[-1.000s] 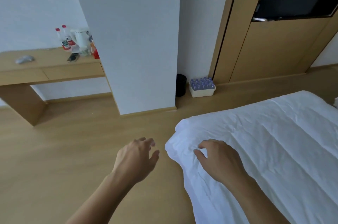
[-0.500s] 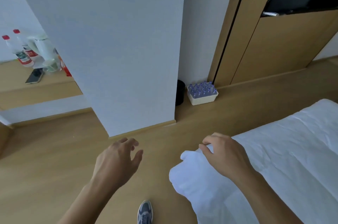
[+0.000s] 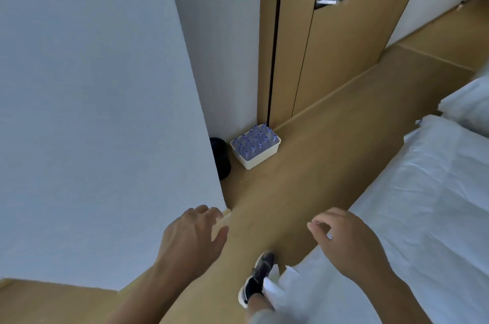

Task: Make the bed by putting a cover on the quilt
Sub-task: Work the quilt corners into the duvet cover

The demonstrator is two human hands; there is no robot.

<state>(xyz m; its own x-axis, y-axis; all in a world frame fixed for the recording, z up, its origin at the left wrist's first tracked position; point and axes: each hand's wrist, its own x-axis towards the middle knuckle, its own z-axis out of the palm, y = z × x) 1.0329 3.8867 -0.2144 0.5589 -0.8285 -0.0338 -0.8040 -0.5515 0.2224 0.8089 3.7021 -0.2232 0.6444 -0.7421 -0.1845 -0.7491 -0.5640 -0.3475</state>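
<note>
Here, a white quilt point(image 3: 423, 217) lies on the bed at right, its near corner beside a sneaker point(image 3: 258, 278). The left hand point(image 3: 193, 239) hovers, fingers spread, empty. The right hand point(image 3: 349, 244) curls loosely over the quilt's edge; I cannot tell whether it pinches fabric.

Light: diffuse, moderately bright, with a cool blue cast on wall point(image 3: 92, 85) and quilt point(image 3: 423, 217). Shadows soft; darkest patch in corner by black bin point(image 3: 221, 159). Mild motion blur on left hand point(image 3: 193, 239), right hand point(image 3: 349, 244) and shoe point(image 3: 258, 276). Wide-angle lean of wooden panel point(image 3: 344, 72) toward upper right of frame.
</note>
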